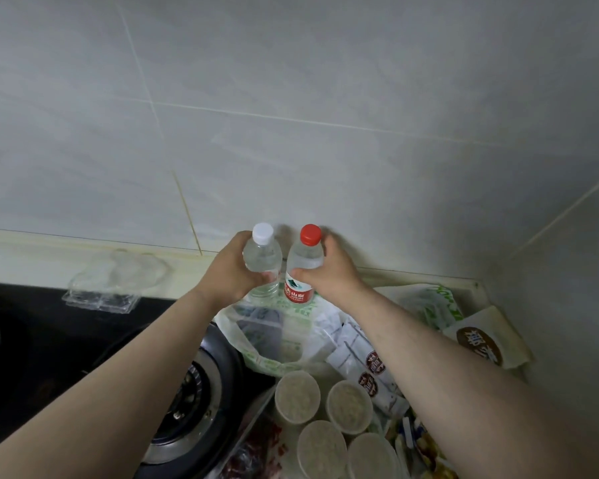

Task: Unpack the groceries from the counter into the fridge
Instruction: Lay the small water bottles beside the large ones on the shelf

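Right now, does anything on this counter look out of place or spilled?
The plastic bag droops over the rim of the stove burner, a poor spot for plastic. Nothing looks spilled.

A wall of large pale grey tiles with thin grout lines fills the upper view and meets a side wall in a corner at the right. A cream ledge runs along its foot, with a black hob and 1 round burner below at the left, in dim, even light.
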